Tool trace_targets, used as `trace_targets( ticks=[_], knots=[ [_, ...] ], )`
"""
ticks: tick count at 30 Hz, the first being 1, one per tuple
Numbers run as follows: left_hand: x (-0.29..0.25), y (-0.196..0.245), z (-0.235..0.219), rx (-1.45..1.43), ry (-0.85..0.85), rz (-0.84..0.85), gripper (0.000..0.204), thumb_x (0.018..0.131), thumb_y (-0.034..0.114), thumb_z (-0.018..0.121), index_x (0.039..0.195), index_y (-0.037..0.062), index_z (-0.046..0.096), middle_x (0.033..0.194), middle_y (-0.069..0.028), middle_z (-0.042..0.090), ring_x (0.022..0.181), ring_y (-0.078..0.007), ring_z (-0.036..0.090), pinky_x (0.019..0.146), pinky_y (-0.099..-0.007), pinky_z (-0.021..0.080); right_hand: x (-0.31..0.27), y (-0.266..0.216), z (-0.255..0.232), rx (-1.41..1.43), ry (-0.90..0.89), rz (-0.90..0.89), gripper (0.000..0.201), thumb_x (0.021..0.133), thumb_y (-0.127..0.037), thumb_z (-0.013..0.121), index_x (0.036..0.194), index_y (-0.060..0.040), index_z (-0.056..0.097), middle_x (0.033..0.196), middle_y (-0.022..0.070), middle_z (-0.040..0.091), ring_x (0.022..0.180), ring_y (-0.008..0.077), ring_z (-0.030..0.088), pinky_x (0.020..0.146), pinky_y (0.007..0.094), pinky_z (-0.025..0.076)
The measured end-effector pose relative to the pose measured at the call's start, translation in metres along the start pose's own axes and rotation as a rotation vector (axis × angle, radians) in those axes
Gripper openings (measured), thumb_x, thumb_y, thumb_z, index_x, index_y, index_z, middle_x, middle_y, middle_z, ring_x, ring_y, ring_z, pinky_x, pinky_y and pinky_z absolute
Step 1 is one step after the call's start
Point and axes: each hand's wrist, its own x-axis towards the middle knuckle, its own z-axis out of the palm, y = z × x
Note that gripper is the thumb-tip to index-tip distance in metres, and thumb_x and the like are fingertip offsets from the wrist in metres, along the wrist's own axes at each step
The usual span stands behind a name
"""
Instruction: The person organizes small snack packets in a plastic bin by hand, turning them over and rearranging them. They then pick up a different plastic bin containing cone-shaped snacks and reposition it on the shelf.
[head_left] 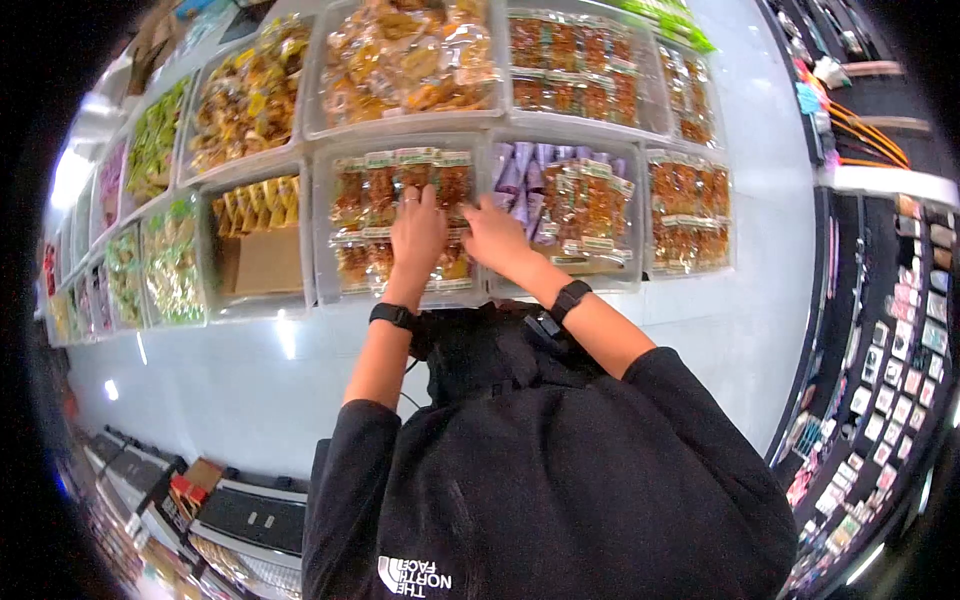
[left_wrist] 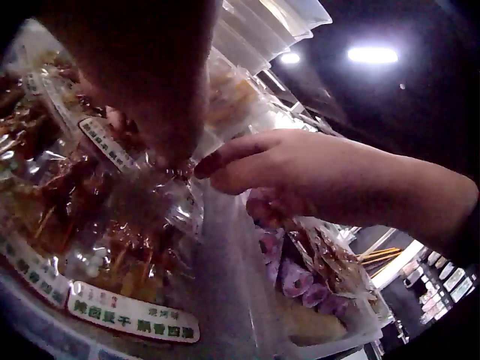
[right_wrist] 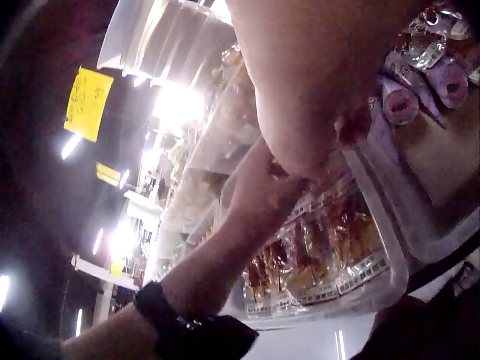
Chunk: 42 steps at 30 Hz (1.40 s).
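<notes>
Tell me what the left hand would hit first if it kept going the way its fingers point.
Most likely the clear packets of skewered snacks in the bin under it. The left hand points up the bin and already lies on those packets; past them comes the bin's far wall, though depth is hard to judge.

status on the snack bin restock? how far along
Done: the skewer packs along the bin's far side stand in a neat row. In hand: left hand and right hand both work packs at its right side. Left: the neighbouring yellow-pack bin looks half empty.
</notes>
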Motion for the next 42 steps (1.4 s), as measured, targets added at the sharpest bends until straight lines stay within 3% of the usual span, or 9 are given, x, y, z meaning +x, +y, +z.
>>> trace_targets(
  ticks=[4,9,14,19,23,27,34,37,42],
  knots=[
    [-0.002,-0.015,0.027,0.124,0.053,0.17,0.041,0.077,0.017,0.059,0.117,0.0095,0.053,0.119,-0.0134,0.051,0.111,-0.0308,0.046,0.09,-0.0438,0.039,-0.015,0.017,-0.034,0.324,0.128,-0.151,0.028,0.079,-0.018,0.06,0.103,-0.0053,0.059,0.105,0.0167,0.055,0.087,0.0357,0.059,0.079,0.0411,0.047],
    [-0.005,-0.016,0.032,0.232,0.071,0.173,0.042,0.081,0.025,0.057,0.119,0.0096,0.053,0.123,-0.0121,0.05,0.113,-0.0292,0.044,0.088,-0.0413,0.039,-0.043,0.086,-0.068,0.355,0.562,0.202,0.021,0.078,-0.018,0.06,0.093,-0.0032,0.062,0.086,0.0152,0.06,0.085,0.0325,0.059,0.077,0.0389,0.047],
    [0.002,-0.008,0.044,0.228,0.068,0.12,0.043,0.081,0.028,0.058,0.119,0.0093,0.052,0.124,-0.0125,0.048,0.114,-0.0301,0.043,0.092,-0.043,0.037,-0.078,0.157,-0.071,0.075,0.528,0.473,0.047,0.077,-0.037,0.065,0.102,0.0022,0.057,0.097,0.0216,0.057,0.093,0.0363,0.056,0.081,0.0421,0.045],
    [-0.016,-0.009,0.014,-0.051,-0.091,0.275,0.054,0.077,0.023,0.063,0.126,0.0082,0.047,0.13,-0.0175,0.043,0.123,-0.0363,0.037,0.103,-0.0465,0.029,-0.066,0.138,-0.063,-0.097,0.528,0.543,0.071,0.071,-0.055,0.066,0.1,0.0085,0.055,0.097,0.0259,0.055,0.096,0.0394,0.053,0.084,0.0434,0.043],
    [-0.028,-0.01,0.007,-0.078,-0.091,0.373,0.058,0.072,0.018,0.066,0.126,0.0092,0.047,0.129,-0.0178,0.042,0.121,-0.0382,0.038,0.101,-0.047,0.033,-0.063,0.124,-0.065,-0.227,0.515,0.556,0.073,0.069,-0.058,0.066,0.097,0.009,0.054,0.096,0.0248,0.055,0.093,0.0368,0.053,0.083,0.0443,0.043],
    [-0.035,-0.021,0.012,-0.096,-0.042,0.379,0.056,0.073,0.017,0.064,0.125,0.0086,0.048,0.13,-0.017,0.042,0.121,-0.038,0.038,0.1,-0.047,0.033,-0.056,0.13,-0.055,-0.25,0.447,0.48,0.073,0.066,-0.057,0.068,0.096,0.0082,0.054,0.095,0.0233,0.055,0.096,0.0359,0.052,0.085,0.0441,0.041],
    [-0.033,-0.024,0.022,-0.116,-0.034,0.347,0.042,0.073,0.013,0.061,0.114,0.0059,0.052,0.128,-0.0152,0.045,0.123,-0.0345,0.039,0.1,-0.0452,0.034,-0.054,0.149,-0.047,-0.221,0.629,0.446,0.066,0.058,-0.05,0.077,0.088,0.0048,0.054,0.09,0.0217,0.058,0.088,0.0372,0.055,0.079,0.0425,0.044],
    [-0.038,-0.022,0.022,-0.132,0.009,0.335,0.043,0.073,0.013,0.062,0.114,0.0059,0.052,0.127,-0.0153,0.046,0.122,-0.0343,0.039,0.1,-0.0449,0.034,-0.053,0.145,-0.047,0.032,0.693,0.557,0.052,0.059,-0.034,0.08,0.087,0.001,0.055,0.083,0.0154,0.061,0.077,0.0318,0.059,0.072,0.0373,0.047],
    [-0.046,-0.001,0.001,-0.306,0.08,0.25,0.04,0.076,0.015,0.062,0.113,0.0046,0.052,0.121,-0.0171,0.049,0.119,-0.0357,0.042,0.096,-0.0443,0.036,-0.055,0.145,-0.053,0.339,0.659,0.491,0.045,0.066,-0.025,0.076,0.096,0.0018,0.056,0.083,0.0113,0.063,0.075,0.0227,0.059,0.069,0.0334,0.047]
  ],
)
